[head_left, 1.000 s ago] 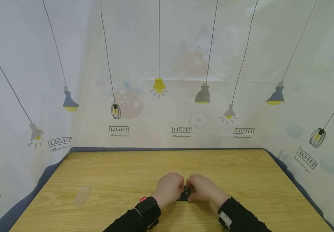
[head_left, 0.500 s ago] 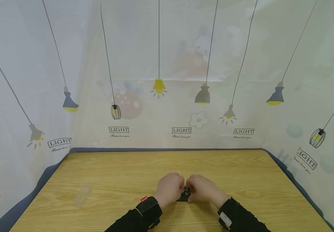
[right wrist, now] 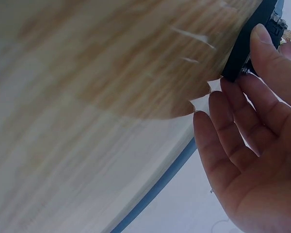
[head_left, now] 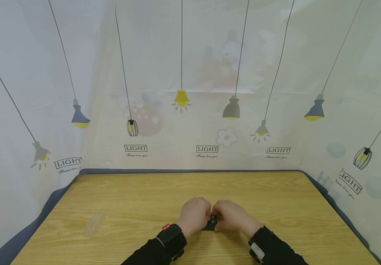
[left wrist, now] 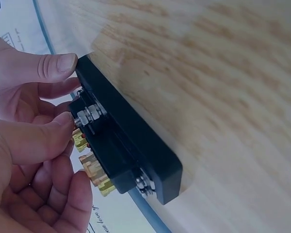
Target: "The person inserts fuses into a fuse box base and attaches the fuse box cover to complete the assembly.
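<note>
A black fuse block (head_left: 210, 223) stands on the table between my hands, with its flat base tilted on edge in the left wrist view. Yellow and tan blade fuses (left wrist: 93, 169) sit along one side, and a metal bolt with nuts (left wrist: 91, 113) sticks out near one end. My left hand (head_left: 193, 216) pinches the outer end of that bolt between thumb and finger; the fingertip behind is hidden. With its thumb on the base, my right hand (head_left: 232, 216) grips the near end of the block, fingers behind it.
The wooden table (head_left: 137, 198) reaches back to a dark blue edge strip (head_left: 190, 170). A pale translucent strip (head_left: 94, 224) lies at the left. Sheets printed with lamps (head_left: 182, 99) surround the table on several sides.
Both hands stay at the fuse block in nearly the same place. The left wrist has shifted very slightly to the right.
</note>
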Demonstrator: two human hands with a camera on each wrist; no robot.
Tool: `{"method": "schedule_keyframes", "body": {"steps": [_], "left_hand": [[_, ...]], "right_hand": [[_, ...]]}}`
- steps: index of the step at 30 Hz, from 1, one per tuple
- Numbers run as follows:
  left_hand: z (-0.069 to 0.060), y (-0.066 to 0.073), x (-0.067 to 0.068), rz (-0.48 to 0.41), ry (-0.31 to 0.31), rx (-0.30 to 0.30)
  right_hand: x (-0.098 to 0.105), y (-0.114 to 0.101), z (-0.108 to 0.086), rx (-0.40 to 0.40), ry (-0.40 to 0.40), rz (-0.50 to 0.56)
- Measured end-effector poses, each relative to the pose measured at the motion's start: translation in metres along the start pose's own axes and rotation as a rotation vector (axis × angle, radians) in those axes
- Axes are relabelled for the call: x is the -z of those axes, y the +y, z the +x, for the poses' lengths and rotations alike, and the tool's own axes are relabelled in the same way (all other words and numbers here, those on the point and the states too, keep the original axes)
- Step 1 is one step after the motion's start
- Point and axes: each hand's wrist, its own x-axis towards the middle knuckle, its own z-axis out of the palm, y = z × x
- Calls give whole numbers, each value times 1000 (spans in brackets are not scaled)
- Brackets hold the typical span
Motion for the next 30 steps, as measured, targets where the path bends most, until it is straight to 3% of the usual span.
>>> {"method": "schedule_keyframes", "body": {"steps": [20, 30], "left_hand": [[2, 3, -1, 18, 20, 3], [1, -1, -3, 6, -40, 35]], "right_hand": [[-2, 0, 1, -12, 7, -12], [1, -1, 0, -7, -2, 2]]}}
